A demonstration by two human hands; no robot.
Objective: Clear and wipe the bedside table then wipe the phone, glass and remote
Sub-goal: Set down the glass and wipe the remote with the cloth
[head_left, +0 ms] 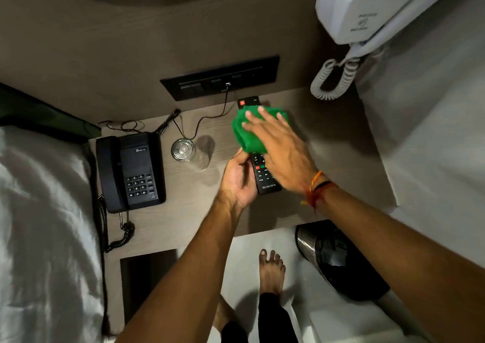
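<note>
A black remote (pixel 265 178) lies lengthwise over the wooden bedside table (pixel 183 211). My left hand (pixel 238 181) grips its near left edge. My right hand (pixel 278 148) presses a green cloth (pixel 249 130) flat onto the remote's middle, so only the remote's far tip with a red button and its near end show. A clear glass (pixel 186 152) stands upright to the left of the remote. Further left sits a black desk phone (pixel 130 171) with its handset in the cradle.
A black switch panel (pixel 220 79) on the brown wall has a thin cable running down onto the table. A white wall phone (pixel 372 9) with a coiled cord hangs at upper right. A metal waste bin (pixel 330 253) stands on the floor beside my bare foot. White bedding (pixel 39 224) fills the left.
</note>
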